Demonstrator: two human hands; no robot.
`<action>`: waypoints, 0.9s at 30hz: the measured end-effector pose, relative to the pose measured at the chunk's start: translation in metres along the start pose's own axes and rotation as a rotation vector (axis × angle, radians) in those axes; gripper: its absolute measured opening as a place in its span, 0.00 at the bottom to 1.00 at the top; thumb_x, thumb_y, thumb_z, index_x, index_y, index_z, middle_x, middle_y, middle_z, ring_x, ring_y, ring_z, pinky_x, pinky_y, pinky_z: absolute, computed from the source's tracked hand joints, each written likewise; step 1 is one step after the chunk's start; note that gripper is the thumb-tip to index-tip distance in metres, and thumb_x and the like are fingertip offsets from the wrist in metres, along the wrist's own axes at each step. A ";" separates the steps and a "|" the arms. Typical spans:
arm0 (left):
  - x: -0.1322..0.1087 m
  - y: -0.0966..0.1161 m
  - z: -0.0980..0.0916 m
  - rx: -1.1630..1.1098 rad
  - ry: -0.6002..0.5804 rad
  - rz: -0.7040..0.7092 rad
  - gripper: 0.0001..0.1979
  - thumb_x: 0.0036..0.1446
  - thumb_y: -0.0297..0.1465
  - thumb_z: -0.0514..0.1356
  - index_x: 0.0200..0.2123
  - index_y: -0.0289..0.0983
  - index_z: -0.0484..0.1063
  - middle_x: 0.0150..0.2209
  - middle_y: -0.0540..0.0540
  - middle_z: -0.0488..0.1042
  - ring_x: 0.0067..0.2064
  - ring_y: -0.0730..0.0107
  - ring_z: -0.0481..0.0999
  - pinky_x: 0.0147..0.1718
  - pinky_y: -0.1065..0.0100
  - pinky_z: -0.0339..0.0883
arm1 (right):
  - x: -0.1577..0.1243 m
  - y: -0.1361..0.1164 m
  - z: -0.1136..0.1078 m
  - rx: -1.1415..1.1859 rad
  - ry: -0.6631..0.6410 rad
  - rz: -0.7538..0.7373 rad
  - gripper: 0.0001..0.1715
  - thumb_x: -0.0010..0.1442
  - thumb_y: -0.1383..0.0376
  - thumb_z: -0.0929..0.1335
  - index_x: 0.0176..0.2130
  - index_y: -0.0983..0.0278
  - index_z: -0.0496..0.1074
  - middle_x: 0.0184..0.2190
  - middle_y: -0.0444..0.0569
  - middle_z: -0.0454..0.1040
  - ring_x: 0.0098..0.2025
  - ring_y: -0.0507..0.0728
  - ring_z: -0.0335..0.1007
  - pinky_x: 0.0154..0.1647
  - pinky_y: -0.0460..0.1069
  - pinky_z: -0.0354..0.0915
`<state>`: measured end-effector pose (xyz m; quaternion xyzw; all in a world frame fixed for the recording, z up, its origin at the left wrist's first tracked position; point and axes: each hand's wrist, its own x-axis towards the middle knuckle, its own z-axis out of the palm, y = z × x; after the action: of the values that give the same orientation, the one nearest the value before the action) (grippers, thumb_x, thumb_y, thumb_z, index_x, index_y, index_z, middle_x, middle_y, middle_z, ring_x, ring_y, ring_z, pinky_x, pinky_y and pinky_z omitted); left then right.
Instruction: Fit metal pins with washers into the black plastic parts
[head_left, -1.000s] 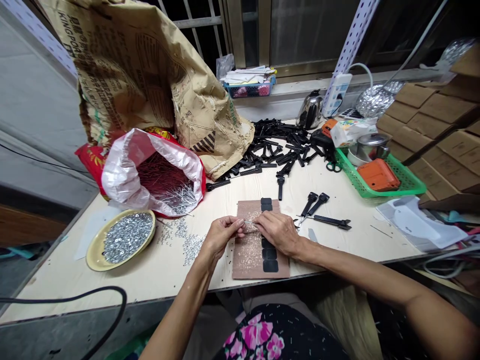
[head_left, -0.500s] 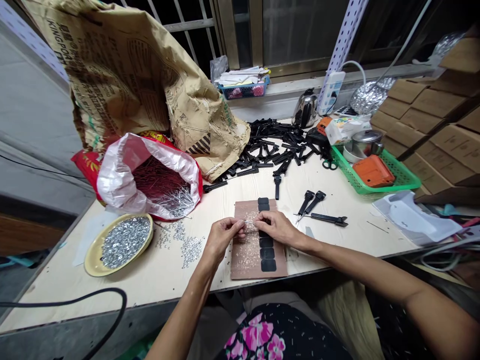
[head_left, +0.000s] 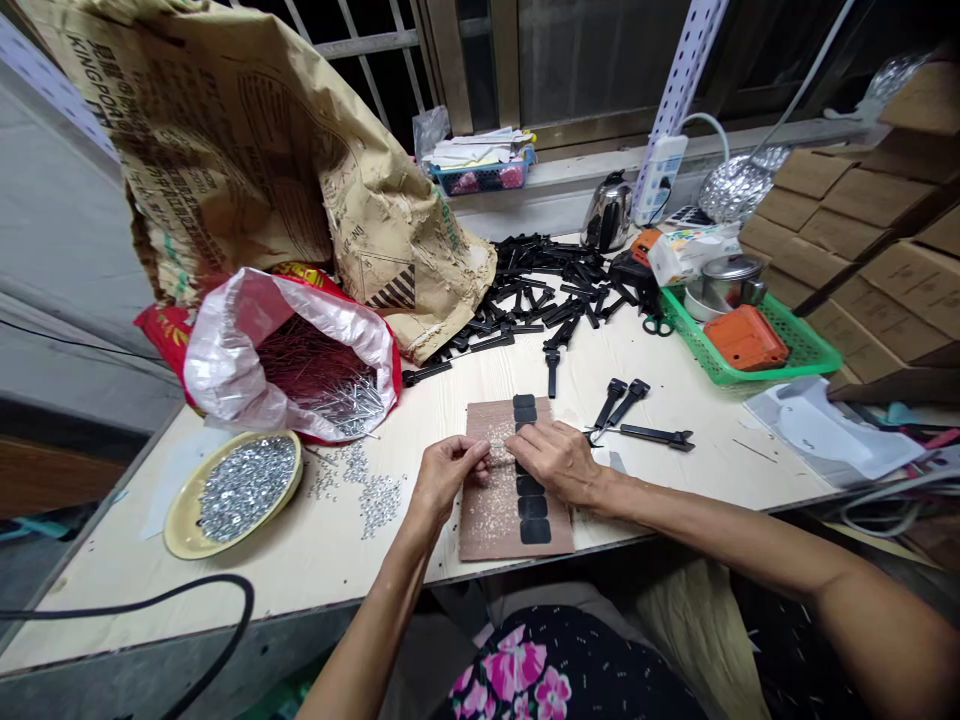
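Over the brown board (head_left: 480, 530), my left hand (head_left: 448, 475) pinches a thin metal rod (head_left: 496, 446) between thumb and fingertips. The fingers of my right hand (head_left: 559, 462) are drawn together at the rod's other end; their tips partly hide it. Beneath my right hand runs a column of black rounded pads (head_left: 534, 508) stuck along the board, which is worn and speckled on its left part. Loose small metal pieces (head_left: 381, 502) are scattered to the left of my left hand. Several black plastic tools (head_left: 626, 405) with flat handles lie to the right.
A yellow bowl (head_left: 174, 525) of small metal pieces stands at left, below an open red-and-white bag (head_left: 217, 355) of long metal pins. Behind are a large paper sack (head_left: 390, 230) and a heap of black parts (head_left: 555, 275). A green basket (head_left: 806, 362) and cardboard boxes (head_left: 874, 255) stand at right.
My right hand has turned palm-down, its fingers extending further over the rod and the board. My left hand keeps its pinch in nearly the same place. The camera view has shifted slightly.
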<state>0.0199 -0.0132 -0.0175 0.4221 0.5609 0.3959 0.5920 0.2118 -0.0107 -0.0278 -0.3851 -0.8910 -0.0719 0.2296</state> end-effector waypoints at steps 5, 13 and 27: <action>0.002 0.002 -0.001 0.057 -0.002 0.064 0.14 0.45 0.38 0.67 0.25 0.31 0.73 0.22 0.50 0.72 0.22 0.77 0.69 0.24 0.74 0.65 | 0.001 -0.002 -0.001 0.294 -0.159 0.278 0.14 0.68 0.61 0.56 0.38 0.63 0.67 0.32 0.44 0.71 0.31 0.50 0.65 0.27 0.47 0.51; 0.004 0.001 0.001 0.104 0.001 0.070 0.15 0.45 0.39 0.67 0.26 0.31 0.74 0.22 0.49 0.73 0.23 0.75 0.71 0.24 0.73 0.66 | 0.005 0.000 -0.004 0.371 -0.198 0.316 0.15 0.67 0.58 0.57 0.39 0.62 0.68 0.37 0.47 0.71 0.34 0.52 0.66 0.27 0.46 0.50; 0.007 0.003 0.006 0.158 0.062 0.077 0.15 0.44 0.40 0.67 0.26 0.32 0.75 0.20 0.50 0.73 0.22 0.74 0.71 0.23 0.73 0.67 | 0.003 0.008 0.002 0.680 -0.199 0.417 0.10 0.65 0.62 0.61 0.36 0.61 0.69 0.34 0.46 0.71 0.37 0.53 0.66 0.36 0.47 0.58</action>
<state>0.0267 -0.0059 -0.0170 0.4765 0.5917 0.3857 0.5236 0.2150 -0.0028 -0.0288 -0.4649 -0.7846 0.3124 0.2661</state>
